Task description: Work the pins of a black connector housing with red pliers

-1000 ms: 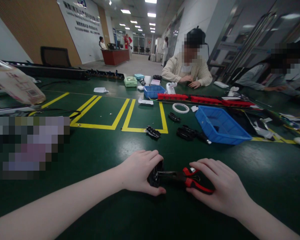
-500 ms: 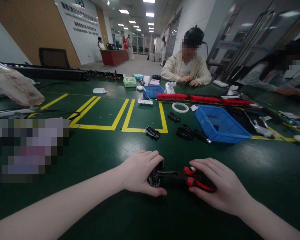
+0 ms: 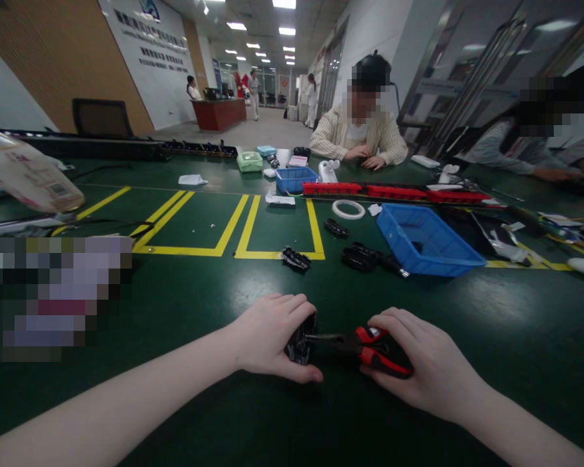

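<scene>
My left hand (image 3: 272, 340) is closed around a small black plastic part (image 3: 300, 344), which it covers in good part. From the right, a pair of long-nose pliers (image 3: 377, 360) with red and black handles reaches to that part, its jaws meeting the part's right side. My right hand (image 3: 418, 363) grips the pliers by the handles, which are spread a little. Whether the jaws pinch anything cannot be made out. Beyond my hands lie similar black parts: one (image 3: 296, 258) near the yellow tape, another (image 3: 337, 227) farther back, and a larger dark cluster (image 3: 361, 257).
A blue bin (image 3: 428, 246) stands at the right, a smaller blue bin (image 3: 296, 179) behind it. A roll of white tape (image 3: 348, 209) lies near red strips (image 3: 394, 192). Yellow tape (image 3: 185, 251) marks the green table. A person (image 3: 360, 133) sits opposite; others are at the right.
The pliers' handles and my right hand have shifted slightly left and the handles look a little wider apart. My left hand keeps its hold; the view has moved slightly.
</scene>
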Demonstrator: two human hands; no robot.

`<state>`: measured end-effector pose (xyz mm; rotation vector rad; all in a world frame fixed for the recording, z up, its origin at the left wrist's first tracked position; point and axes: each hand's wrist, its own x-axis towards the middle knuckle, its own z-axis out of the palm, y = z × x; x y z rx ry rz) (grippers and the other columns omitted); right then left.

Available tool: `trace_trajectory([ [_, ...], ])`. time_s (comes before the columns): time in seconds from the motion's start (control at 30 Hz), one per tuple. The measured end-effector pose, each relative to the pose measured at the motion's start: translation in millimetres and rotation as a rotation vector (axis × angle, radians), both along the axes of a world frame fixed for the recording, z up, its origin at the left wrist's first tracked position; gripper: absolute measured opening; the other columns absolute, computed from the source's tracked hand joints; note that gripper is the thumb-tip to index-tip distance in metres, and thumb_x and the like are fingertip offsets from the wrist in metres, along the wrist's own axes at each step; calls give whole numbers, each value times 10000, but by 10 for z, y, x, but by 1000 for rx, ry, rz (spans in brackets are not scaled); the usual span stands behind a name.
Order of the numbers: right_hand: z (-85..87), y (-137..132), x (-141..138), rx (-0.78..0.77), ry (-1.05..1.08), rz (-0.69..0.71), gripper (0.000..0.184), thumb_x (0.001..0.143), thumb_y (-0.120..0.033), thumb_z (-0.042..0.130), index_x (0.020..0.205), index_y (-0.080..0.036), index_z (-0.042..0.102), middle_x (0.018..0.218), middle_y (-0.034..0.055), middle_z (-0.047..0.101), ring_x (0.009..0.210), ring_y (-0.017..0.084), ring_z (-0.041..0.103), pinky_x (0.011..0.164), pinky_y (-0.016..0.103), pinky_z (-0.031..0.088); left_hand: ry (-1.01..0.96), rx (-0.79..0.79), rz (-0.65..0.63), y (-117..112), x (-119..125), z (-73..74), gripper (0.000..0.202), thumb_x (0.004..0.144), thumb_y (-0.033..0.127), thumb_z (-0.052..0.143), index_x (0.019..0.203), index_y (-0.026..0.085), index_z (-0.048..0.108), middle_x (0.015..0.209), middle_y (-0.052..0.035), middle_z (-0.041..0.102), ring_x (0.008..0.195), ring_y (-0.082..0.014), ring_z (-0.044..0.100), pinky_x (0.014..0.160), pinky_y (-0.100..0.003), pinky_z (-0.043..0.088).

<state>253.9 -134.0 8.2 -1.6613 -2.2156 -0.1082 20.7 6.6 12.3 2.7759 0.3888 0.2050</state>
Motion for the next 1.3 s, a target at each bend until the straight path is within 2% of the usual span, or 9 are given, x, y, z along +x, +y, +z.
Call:
trace_trajectory([
  [0.13, -29, -3, 18, 107, -88, 32, 384, 746, -298, 581, 1102, -185, 496, 981, 101, 613, 807, 202, 596, 661, 324, 510, -3, -7, -16, 15, -5, -11, 726, 706, 775, 472, 1083, 157, 530, 961, -47, 592, 782, -208, 571, 687, -353, 461],
  [0.27, -60, -19, 47, 167, -141, 59, 450, 759, -292, 569, 1183, -170, 481, 1005, 118, 611, 832, 213, 590, 675, 340, 507, -24, -17, -25, 20, -18, -13, 760, 717, 797, 426, 1115, 156, 517, 989, -58, 591, 799, -210, 572, 703, -350, 462],
  [0.4, -67, -17, 40, 128, -94, 71, 432, 768, -317, 578, 1167, -174, 494, 976, 109, 612, 788, 190, 591, 641, 316, 500, -19, -15, -23, 8, -20, 2, 716, 696, 759, 509, 1095, 164, 516, 972, -53, 589, 782, -210, 571, 687, -343, 460],
  [0.53, -51, -3, 5, 38, 17, 41, 354, 766, -324, 582, 1090, -195, 523, 941, 80, 614, 759, 167, 599, 639, 295, 502, -15, -16, 25, -16, -9, 20, 680, 679, 646, 632, 1132, 166, 469, 994, -47, 570, 765, -200, 569, 659, -329, 460],
  [0.73, 16, 3, -45, -120, 98, -15, 325, 751, -318, 602, 1053, -216, 543, 926, 50, 622, 756, 151, 609, 632, 271, 508, -1, -46, 33, -35, -12, 52, 651, 706, 565, 654, 1175, 177, 422, 1048, -51, 554, 804, -196, 572, 679, -321, 467],
  [0.83, 17, 2, -41, -94, 87, -4, 327, 755, -312, 595, 1062, -214, 536, 930, 55, 621, 763, 154, 609, 640, 275, 508, 16, -52, 27, -29, -13, 60, 650, 712, 585, 639, 1173, 175, 435, 1044, -49, 558, 801, -194, 570, 687, -326, 466],
  [1.07, -37, -5, 9, 99, -32, 34, 362, 766, -328, 578, 1096, -188, 528, 953, 94, 626, 758, 181, 612, 624, 306, 509, -13, -112, 24, 12, -1, 40, 690, 691, 702, 592, 1135, 184, 489, 1014, -34, 576, 805, -193, 569, 693, -324, 462],
  [1.2, -14, 20, 28, 59, 51, 17, 360, 753, -305, 604, 1091, -208, 529, 962, 84, 625, 809, 190, 616, 660, 318, 520, -1, -108, 16, 9, -5, 48, 646, 708, 675, 587, 1113, 178, 506, 985, -38, 582, 778, -193, 564, 680, -329, 465],
  [1.3, 49, 42, 24, 13, 207, -56, 323, 750, -277, 609, 1060, -229, 532, 963, 61, 629, 840, 187, 622, 689, 316, 532, 3, -72, 49, -18, 8, 51, 622, 718, 632, 605, 1122, 170, 504, 987, -43, 581, 785, -195, 568, 684, -331, 475],
])
